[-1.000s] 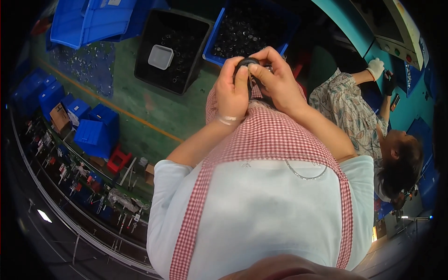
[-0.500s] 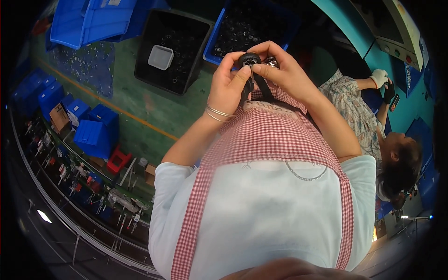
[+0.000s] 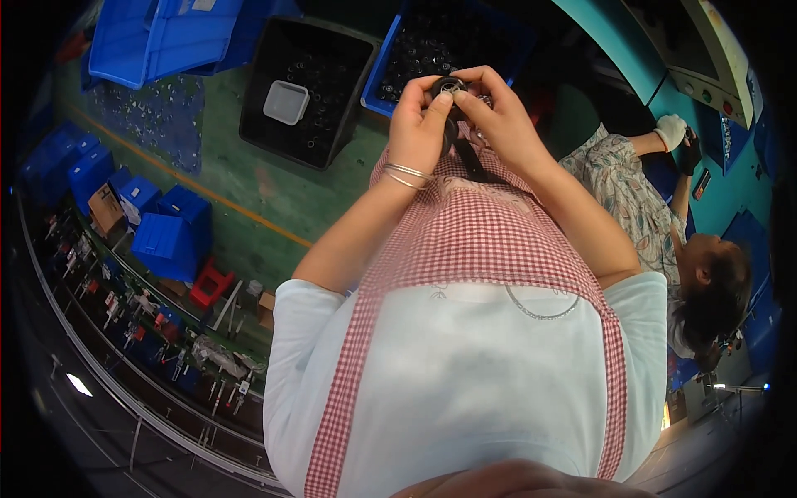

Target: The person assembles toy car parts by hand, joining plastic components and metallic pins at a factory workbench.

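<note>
Both my hands are together in front of the blue bin. A small black caster-like wheel with a pale hub is pinched between them at the fingertips. My left hand is closed on its left side, thumb against the hub, and a second dark round part shows beneath that palm. My right hand grips the wheel from the right, its thumb meeting the left one. Shiny metal pieces are partly visible inside the right fingers; their kind is hidden.
Beyond my hands stands a blue bin of dark round parts. Left of it, a black tub holds similar parts and a grey tray. Blue crates and a red stool are at left. A co-worker sits at right.
Both hands have shifted slightly, the left one rightward, and drawn closer together. The wheel has tilted, and the fingers cover more of it. The co-worker's hands moved slightly.
</note>
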Demonstrator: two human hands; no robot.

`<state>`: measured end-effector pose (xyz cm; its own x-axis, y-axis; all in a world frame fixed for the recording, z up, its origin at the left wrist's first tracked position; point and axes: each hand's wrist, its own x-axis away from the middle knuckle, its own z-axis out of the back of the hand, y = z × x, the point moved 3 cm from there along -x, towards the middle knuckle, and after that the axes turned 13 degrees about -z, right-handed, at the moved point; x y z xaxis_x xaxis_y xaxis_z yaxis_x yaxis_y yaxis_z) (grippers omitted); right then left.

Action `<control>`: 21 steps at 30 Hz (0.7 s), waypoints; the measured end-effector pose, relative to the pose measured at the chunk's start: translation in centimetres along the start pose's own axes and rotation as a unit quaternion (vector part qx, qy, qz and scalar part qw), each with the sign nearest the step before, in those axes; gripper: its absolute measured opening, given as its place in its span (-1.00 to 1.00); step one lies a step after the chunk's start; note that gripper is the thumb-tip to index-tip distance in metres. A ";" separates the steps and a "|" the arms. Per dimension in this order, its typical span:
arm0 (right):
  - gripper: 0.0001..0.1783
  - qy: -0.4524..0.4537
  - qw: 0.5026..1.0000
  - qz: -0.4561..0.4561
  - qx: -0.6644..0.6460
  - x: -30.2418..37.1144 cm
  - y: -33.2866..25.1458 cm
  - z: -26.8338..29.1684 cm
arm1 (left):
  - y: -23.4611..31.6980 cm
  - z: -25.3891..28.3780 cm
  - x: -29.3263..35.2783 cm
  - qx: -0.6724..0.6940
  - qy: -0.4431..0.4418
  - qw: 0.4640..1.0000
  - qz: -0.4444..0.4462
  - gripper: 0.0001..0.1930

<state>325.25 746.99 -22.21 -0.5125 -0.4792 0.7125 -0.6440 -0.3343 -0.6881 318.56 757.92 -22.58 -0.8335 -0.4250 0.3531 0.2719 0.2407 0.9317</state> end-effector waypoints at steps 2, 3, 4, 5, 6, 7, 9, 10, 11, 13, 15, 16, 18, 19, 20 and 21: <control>-0.71 0.005 0.994 0.068 0.086 0.3 -0.6 0.4 | 0.8 0.6 0.2 0.065 -0.013 0.997 0.040 -0.78; -0.71 0.006 0.994 0.067 0.085 0.2 -0.4 0.5 | 1.1 1.0 0.4 0.064 -0.014 0.997 0.041 -0.78; -0.71 0.013 0.980 0.139 0.142 0.1 -0.5 0.5 | 1.4 1.1 0.6 0.013 -0.058 0.998 0.026 -0.76; -0.71 0.019 0.957 0.210 0.199 0.3 -0.6 0.3 | 1.6 1.1 0.7 -0.039 -0.101 0.994 0.011 -0.75; -0.70 0.008 0.958 0.193 0.212 0.5 -1.0 0.3 | 1.6 1.3 0.8 -0.079 -0.105 0.991 -0.010 -0.73; -0.70 0.008 0.958 0.193 0.213 0.9 -1.6 0.2 | 1.6 1.2 0.9 -0.079 -0.104 0.991 -0.011 -0.73; -0.65 -0.076 0.997 -0.021 0.024 1.3 -1.8 0.0 | 2.3 1.2 1.3 -0.044 -0.024 0.998 -0.050 -0.74; -0.65 -0.076 0.997 -0.021 0.024 1.6 -2.2 -0.1 | 2.7 1.0 1.3 -0.009 -0.023 0.999 -0.048 -0.74; -0.62 -0.067 0.997 -0.037 0.033 1.8 -2.5 -0.3 | 2.8 0.9 1.2 -0.009 -0.022 0.999 -0.048 -0.74; -0.60 -0.059 0.996 -0.054 0.041 1.8 -2.4 -0.3 | 2.8 0.8 1.0 0.038 -0.012 0.999 -0.017 -0.75; -0.56 -0.020 0.980 0.113 0.161 1.8 -2.8 0.0 | 3.4 0.7 1.5 0.091 -0.022 0.995 0.043 -0.76; -0.59 -0.029 0.980 0.107 0.168 1.7 -2.8 0.2 | 3.4 0.5 1.7 0.145 -0.034 0.984 0.101 -0.76; -0.61 -0.016 0.969 0.148 0.198 1.8 -3.1 0.0 | 3.1 0.7 1.6 0.143 -0.040 0.985 0.090 -0.77; -0.63 -0.003 0.955 0.190 0.227 1.9 -3.3 -0.1 | 2.9 0.8 1.5 0.141 -0.047 0.986 0.079 -0.77; -0.63 -0.003 0.955 0.190 0.227 2.1 -3.5 0.0 | 2.8 0.9 1.5 0.141 -0.047 0.986 0.079 -0.77; -0.65 -0.025 0.958 0.178 0.221 2.2 -3.7 0.0 | 2.8 1.1 1.4 0.117 -0.047 0.991 0.042 -0.78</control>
<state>326.49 747.19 -18.10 -0.6199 -0.6621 0.4212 -0.1236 -0.4478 -0.8856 317.64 758.94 -19.54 -0.8570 -0.3134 0.4091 0.2333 0.4720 0.8502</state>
